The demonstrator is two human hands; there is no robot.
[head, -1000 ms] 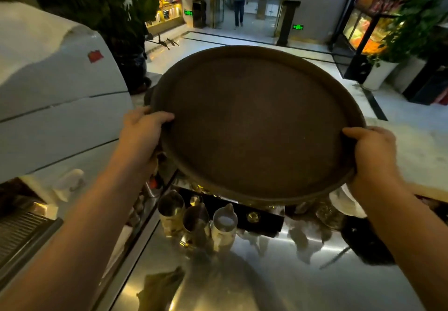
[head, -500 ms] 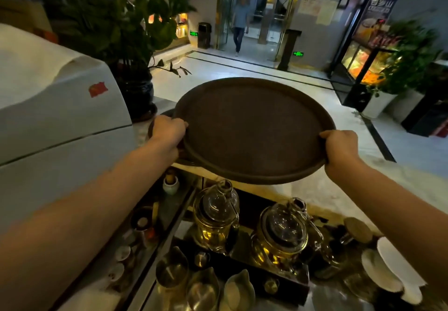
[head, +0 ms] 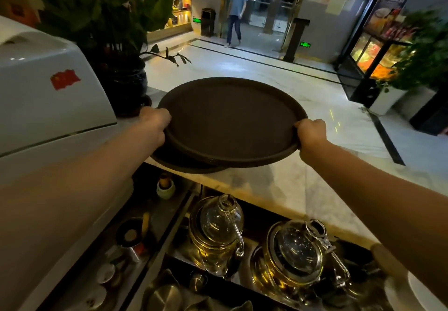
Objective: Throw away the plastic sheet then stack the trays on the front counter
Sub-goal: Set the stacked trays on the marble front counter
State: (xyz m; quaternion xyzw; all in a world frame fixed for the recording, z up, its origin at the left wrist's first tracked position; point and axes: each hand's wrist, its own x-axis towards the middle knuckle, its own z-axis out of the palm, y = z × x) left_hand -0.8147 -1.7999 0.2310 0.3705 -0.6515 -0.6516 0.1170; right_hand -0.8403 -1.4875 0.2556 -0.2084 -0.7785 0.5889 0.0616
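Head view: marble counter (head: pixel 278 184) bears brown trays (head: pixel 230 121)

Two glass teapots (head: pixel 257 245) below counter edge; potted plant (head: pixel 116 44) left; blurred, perhaps drinks fridge (head: pixel 371 53) right.

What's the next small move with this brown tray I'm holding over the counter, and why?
Probably shift it a little left and lower it. The top tray, held by the left hand and right hand, sits offset to the right of the lower tray on the marble counter, so the rims aren't yet lined up.
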